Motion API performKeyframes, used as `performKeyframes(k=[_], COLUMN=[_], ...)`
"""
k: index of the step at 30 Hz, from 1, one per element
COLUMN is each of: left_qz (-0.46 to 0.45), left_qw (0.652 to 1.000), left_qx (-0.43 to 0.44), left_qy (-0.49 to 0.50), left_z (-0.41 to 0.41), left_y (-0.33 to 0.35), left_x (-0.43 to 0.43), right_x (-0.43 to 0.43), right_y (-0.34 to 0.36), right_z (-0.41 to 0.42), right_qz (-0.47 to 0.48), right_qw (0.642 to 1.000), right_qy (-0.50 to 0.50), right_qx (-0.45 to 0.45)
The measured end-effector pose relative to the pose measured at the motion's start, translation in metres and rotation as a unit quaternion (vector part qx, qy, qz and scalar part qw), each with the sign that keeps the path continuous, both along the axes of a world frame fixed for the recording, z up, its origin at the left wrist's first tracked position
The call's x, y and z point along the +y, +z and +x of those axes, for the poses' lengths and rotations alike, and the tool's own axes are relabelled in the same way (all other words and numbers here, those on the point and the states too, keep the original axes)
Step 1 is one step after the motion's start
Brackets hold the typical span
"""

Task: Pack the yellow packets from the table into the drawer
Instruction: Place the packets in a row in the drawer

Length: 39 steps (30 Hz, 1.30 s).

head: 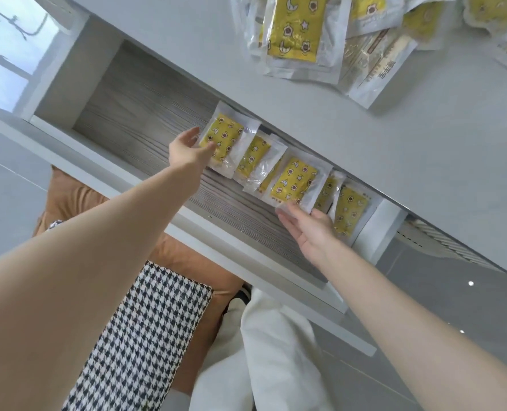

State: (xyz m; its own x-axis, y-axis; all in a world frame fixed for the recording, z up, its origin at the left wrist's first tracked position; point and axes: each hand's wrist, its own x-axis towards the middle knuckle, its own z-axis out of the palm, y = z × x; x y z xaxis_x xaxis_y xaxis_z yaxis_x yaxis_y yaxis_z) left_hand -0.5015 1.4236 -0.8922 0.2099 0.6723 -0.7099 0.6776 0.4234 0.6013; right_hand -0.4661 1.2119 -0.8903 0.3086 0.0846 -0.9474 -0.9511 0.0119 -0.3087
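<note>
The left part of the drawer [145, 114] was left bare, its wood-grain floor showing, while the filling was kept to the far side under the table's edge. The left hand [188, 148] was reached in with the thumb raised and the fingers curled over the near corner of the leftmost packet [227, 137], which appeared to be held at that edge and leaned back, probably so it would stand against the others. Next to it, the overlapped packets [253, 157] were stacked like tiles, each resting on its neighbour, an arrangement judged to save room. Further right, the broad-faced packet [295, 180] was propped from below by the right hand [310, 232], whose fingers were held nearly straight against its lower clear margin, gripping nothing; this seemed meant to stop the row sliding forward. The end packet [350, 209] was wedged beside the drawer's right wall. On the table [394, 149], a loose pile of packets [298, 31] was yet to be packed.
</note>
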Motion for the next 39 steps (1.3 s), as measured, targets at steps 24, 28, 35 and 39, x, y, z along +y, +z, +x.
performKeyframes(k=[24, 28, 35, 39], left_qz=[-0.324, -0.316, -0.29, -0.259], left_qw=[0.917, 0.921, 0.941, 0.958], left_qx=[-0.051, -0.066, -0.086, -0.096], left_qy=[0.226, 0.219, 0.153, 0.08], left_z=[0.001, -0.005, -0.014, -0.032], left_y=[0.017, 0.029, 0.068, 0.103], left_x=[-0.062, -0.064, -0.063, -0.071], right_x=[0.0, -0.001, -0.001, -0.007], right_y=[0.017, 0.024, 0.054, 0.089], right_z=[0.006, 0.002, -0.007, -0.019], right_qz=[0.044, 0.042, 0.039, 0.029], right_qw=[0.985, 0.987, 0.99, 0.981], right_qy=[-0.03, 0.011, 0.132, 0.184], right_qx=[0.166, 0.154, 0.032, -0.049])
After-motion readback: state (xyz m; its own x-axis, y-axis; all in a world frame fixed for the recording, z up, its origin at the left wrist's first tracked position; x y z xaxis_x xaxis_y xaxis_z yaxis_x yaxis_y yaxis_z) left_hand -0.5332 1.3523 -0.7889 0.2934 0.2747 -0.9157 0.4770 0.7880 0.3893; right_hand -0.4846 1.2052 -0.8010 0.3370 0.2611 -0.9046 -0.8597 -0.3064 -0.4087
